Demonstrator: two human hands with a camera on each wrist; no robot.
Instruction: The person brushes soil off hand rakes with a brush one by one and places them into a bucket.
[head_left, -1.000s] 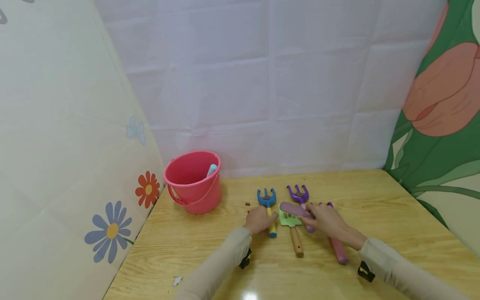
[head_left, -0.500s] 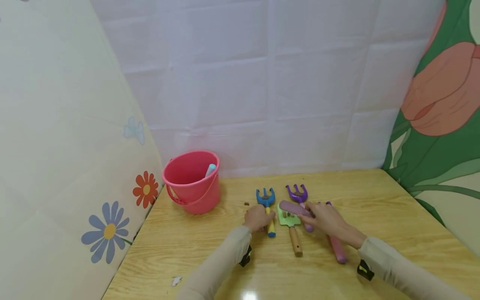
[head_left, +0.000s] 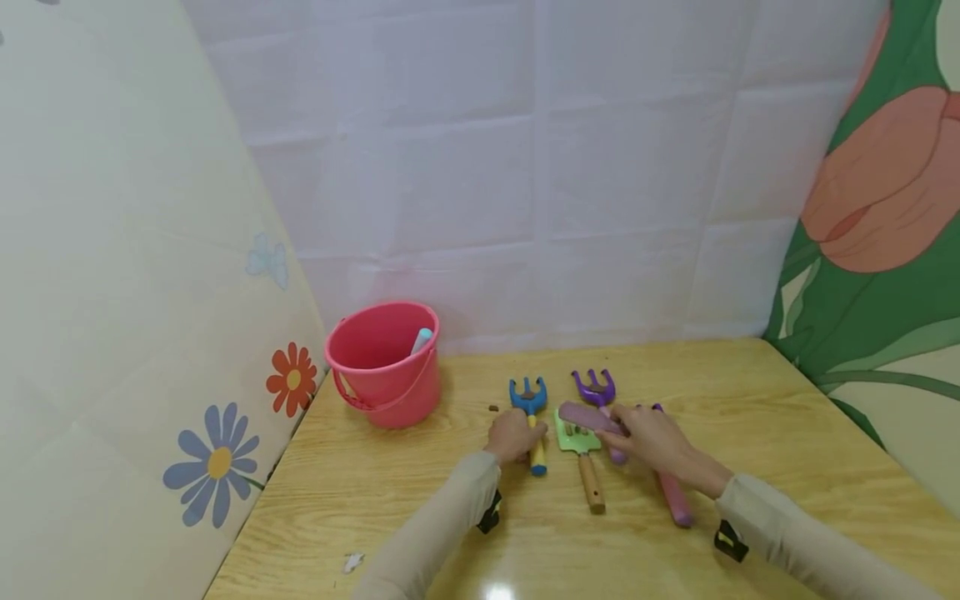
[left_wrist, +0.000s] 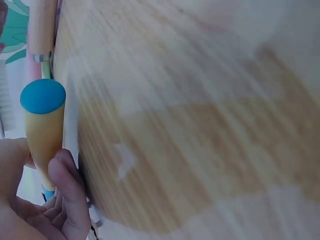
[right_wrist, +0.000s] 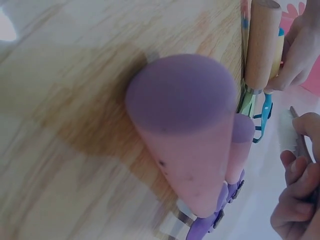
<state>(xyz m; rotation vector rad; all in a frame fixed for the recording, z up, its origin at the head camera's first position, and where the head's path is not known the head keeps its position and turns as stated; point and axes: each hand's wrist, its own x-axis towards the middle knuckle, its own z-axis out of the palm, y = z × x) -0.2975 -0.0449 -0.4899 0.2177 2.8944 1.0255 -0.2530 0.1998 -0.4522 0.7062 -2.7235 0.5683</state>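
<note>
My left hand [head_left: 512,435] grips the yellow handle [left_wrist: 44,135] of a small blue hand rake [head_left: 528,397], thumb and fingers on either side of it. A brown clump sits among its tines. My right hand [head_left: 654,437] holds a flat purple brush [head_left: 588,416], whose pale bristles [right_wrist: 287,130] show in the right wrist view. Below the brush lies a light green slotted garden tool [head_left: 576,440] with a wooden handle [head_left: 591,483]. Behind it is a purple hand rake [head_left: 596,392] with a pink handle. Another pink-handled tool [head_left: 677,500] lies partly hidden beneath my right wrist.
A red bucket [head_left: 384,392] stands at the back left, with a pale blue-tipped object [head_left: 422,340] leaning inside. Small brown crumbs [head_left: 493,408] dot the wooden table [head_left: 420,500] beside the left hand. White cloth hangs along the table's back edge.
The left hand and the blue rake have shifted slightly left, away from the green tool. My right hand and the brush stay nearly in place.
</note>
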